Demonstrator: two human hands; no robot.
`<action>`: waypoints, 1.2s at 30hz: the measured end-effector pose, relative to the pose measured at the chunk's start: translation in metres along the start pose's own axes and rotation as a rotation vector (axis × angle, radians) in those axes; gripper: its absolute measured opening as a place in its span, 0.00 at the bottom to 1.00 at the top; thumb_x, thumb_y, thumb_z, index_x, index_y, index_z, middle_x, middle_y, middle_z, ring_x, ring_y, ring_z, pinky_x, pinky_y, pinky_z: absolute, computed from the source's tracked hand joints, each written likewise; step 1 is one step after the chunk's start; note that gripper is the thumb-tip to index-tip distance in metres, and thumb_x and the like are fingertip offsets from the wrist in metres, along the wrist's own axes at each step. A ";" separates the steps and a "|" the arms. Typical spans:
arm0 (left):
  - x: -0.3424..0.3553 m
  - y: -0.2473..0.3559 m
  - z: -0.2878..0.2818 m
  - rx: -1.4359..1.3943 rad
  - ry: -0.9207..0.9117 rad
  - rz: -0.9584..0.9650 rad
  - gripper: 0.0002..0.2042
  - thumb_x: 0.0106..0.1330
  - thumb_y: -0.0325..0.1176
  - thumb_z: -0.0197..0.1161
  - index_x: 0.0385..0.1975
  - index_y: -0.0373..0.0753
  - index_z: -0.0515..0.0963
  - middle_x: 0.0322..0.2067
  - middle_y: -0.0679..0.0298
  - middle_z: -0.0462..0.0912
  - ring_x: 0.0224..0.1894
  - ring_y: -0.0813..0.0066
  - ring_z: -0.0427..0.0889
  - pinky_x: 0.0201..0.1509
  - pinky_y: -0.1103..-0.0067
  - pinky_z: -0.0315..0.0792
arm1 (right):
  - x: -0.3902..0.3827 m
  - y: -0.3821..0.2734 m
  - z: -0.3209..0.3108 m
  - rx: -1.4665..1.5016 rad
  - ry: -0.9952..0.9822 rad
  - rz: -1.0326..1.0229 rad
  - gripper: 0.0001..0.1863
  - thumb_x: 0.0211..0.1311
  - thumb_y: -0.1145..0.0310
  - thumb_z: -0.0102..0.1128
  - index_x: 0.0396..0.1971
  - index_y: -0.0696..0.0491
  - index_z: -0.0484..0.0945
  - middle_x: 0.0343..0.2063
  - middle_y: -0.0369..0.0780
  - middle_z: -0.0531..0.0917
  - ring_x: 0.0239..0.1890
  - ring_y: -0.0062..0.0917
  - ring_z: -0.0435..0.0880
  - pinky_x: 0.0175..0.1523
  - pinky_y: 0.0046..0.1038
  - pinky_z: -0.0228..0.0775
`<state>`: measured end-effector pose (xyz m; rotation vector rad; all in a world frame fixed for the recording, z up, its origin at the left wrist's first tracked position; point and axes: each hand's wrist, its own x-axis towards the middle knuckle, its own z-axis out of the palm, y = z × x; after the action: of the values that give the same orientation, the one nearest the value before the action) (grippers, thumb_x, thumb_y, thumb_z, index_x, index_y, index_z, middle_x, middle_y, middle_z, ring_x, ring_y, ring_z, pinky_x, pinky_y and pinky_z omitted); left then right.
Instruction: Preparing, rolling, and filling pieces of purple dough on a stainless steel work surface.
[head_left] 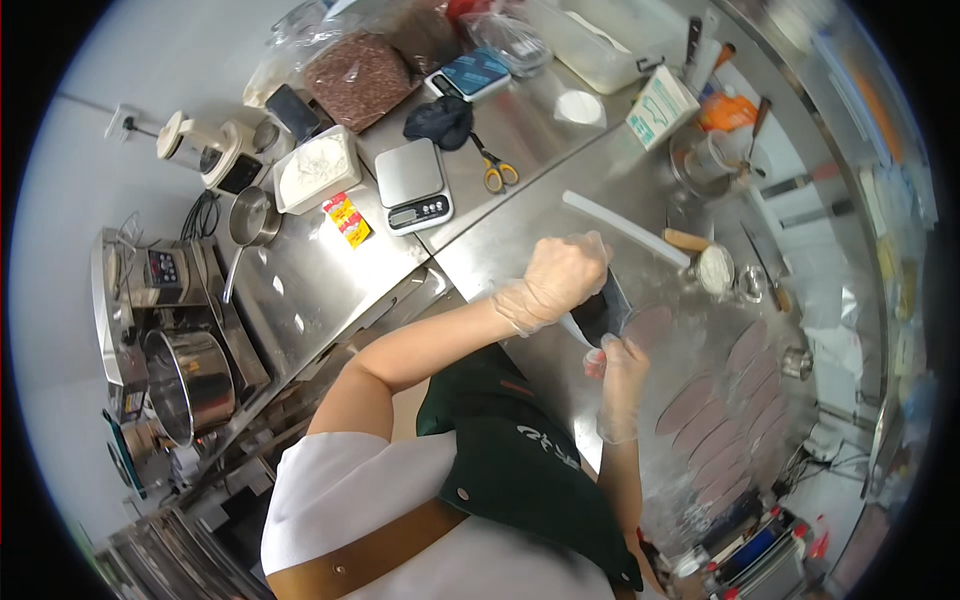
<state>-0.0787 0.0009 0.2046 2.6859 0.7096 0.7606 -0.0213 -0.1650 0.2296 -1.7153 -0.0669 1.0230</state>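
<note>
Both my hands wear clear plastic gloves. My left hand [567,272], fingers curled tight, grips the upper end of a pale, sheet-like piece with a dark middle [601,311] over the steel counter; I cannot make out exactly what it is. Lower and to the right, my right hand [622,373] pinches the same piece's lower end. A small red-and-white item [594,362] shows just left of my right fingertips, partly hidden. Several thin pinkish-brown ovals [720,420] lie on the counter to the right of my hands, and a similar round piece [650,322] lies just behind them.
Beyond my hands are a long white bar [620,225], cup of white powder [714,268], scale [410,180], scissors [499,172] and powder tub [316,172]. A saucepan [250,215] and mixing bowl [190,390] are at left; knives and tools [765,270] line the right.
</note>
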 end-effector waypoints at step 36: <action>-0.265 0.223 0.010 0.082 -1.305 1.136 0.29 0.55 0.50 0.68 0.51 0.34 0.75 0.35 0.57 0.82 0.40 0.60 0.82 0.44 0.68 0.74 | -0.359 0.399 -0.093 0.025 0.826 0.238 0.15 0.63 0.59 0.61 0.38 0.55 0.84 0.33 0.48 0.86 0.36 0.39 0.87 0.44 0.34 0.76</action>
<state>-0.1843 -0.3268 0.1673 2.6509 -1.1163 -0.9216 -0.3553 -0.5823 0.1251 -2.0296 0.6876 0.4055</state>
